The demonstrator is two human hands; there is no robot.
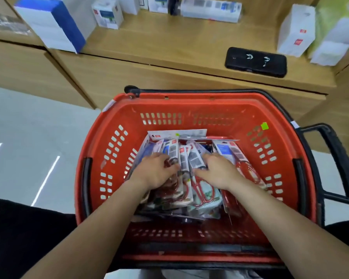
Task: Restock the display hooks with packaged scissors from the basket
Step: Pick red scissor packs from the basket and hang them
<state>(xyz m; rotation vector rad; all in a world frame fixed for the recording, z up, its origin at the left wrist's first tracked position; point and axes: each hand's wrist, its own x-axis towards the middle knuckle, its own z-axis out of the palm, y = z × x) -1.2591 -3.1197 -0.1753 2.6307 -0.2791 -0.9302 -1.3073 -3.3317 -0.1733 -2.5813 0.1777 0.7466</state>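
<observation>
1. Pale floor [28, 137] is lying open at 9 o'clock of the basket, giving the widest free room, right up to the left rim.
2. A blue-and-white box [54, 23] is standing at 11 o'clock on the wooden counter [169, 43], close to the counter's left corner and front edge.
3. The red basket [101, 158] is sitting at 6 o'clock of the counter. Its far rim is lying near the cabinet face; whether they are touching cannot be told.
4. The left hand [157, 172] is reaching in palm down, its fingers curling round the left packs and grasping them.
5. The packaged scissors [195, 160] are crowding the middle of the basket floor, leaning side by side with their top edges toward 12 o'clock. Bare slotted walls are standing clear of them at 9 and 3 o'clock.
6. The right hand [218, 172] is lying over the packs just beside the left hand, with its thumb stretching toward 9 o'clock. Whether it is gripping or only pressing cannot be told.
7. A black case [256, 61] is lying flat at 1 o'clock, near the counter's front edge.
8. A white box [296, 31] is standing behind it at 2 o'clock.
9. A black handle [340, 162] is jutting from the basket's right side at 3 o'clock, narrowing the room there.
</observation>
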